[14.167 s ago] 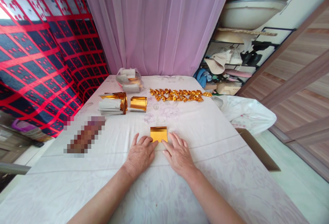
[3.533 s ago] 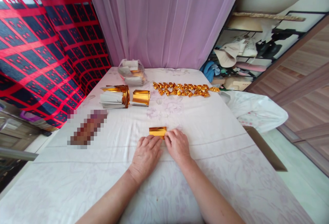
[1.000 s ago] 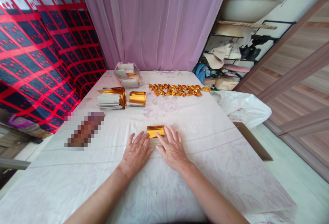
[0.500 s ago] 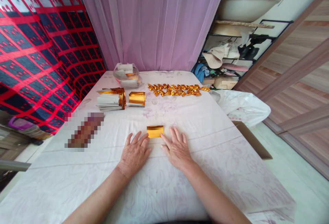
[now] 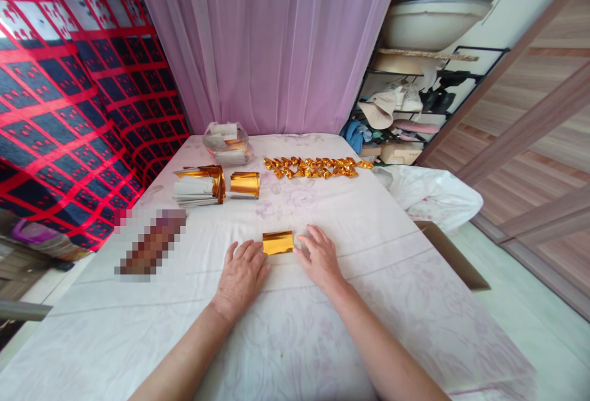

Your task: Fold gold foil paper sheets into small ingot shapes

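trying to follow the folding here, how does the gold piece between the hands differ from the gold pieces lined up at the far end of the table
The gold piece between the left hand and right hand is a single flat rectangle; the far gold pieces are many, crumpled into small pointed shapes. The near one lies alone; the far ones touch in a long row. Both are shiny gold foil on the white tablecloth.

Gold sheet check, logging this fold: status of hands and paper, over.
Left hand flat, fingertips at gold sheet. Right hand at its right edge, fingers curled. Sheet flat on the white cloth, nothing in the way.
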`<action>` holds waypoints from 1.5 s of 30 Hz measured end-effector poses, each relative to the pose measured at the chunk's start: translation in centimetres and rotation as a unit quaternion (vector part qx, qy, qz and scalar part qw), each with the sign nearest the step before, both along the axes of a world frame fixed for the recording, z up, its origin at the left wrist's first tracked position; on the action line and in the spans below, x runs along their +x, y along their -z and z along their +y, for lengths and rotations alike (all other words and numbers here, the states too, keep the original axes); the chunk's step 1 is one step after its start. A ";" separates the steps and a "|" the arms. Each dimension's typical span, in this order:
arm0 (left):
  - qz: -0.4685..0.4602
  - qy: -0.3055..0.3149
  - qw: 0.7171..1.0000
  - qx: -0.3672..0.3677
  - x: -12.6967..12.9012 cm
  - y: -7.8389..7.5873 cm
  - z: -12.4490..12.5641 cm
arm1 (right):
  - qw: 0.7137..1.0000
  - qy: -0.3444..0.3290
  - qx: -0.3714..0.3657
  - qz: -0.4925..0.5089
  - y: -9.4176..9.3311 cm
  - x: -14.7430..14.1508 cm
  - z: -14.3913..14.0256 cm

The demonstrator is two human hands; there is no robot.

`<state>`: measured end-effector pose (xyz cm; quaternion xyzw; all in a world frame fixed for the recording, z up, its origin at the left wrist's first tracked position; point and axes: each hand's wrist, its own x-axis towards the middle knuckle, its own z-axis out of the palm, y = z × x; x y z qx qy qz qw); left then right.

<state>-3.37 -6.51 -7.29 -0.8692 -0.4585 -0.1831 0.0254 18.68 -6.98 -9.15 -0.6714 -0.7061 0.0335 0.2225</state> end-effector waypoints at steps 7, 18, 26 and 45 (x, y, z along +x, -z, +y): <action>-0.045 -0.016 0.998 -0.035 -0.1 0.2 0.4 | 0.999 0.006 0.014 0.052 0.8 -0.7 1.3; -0.062 -0.012 0.995 -0.084 -0.2 1.0 0.4 | 0.995 -0.013 0.041 0.091 1.3 -0.8 1.1; -0.067 -0.018 0.995 -0.065 -0.5 1.3 0.4 | 0.986 -0.075 0.079 0.125 0.7 -0.7 0.8; -0.185 -0.048 0.980 -0.057 -0.6 1.5 0.6 | 0.971 -0.092 0.047 0.217 -0.2 0.0 0.9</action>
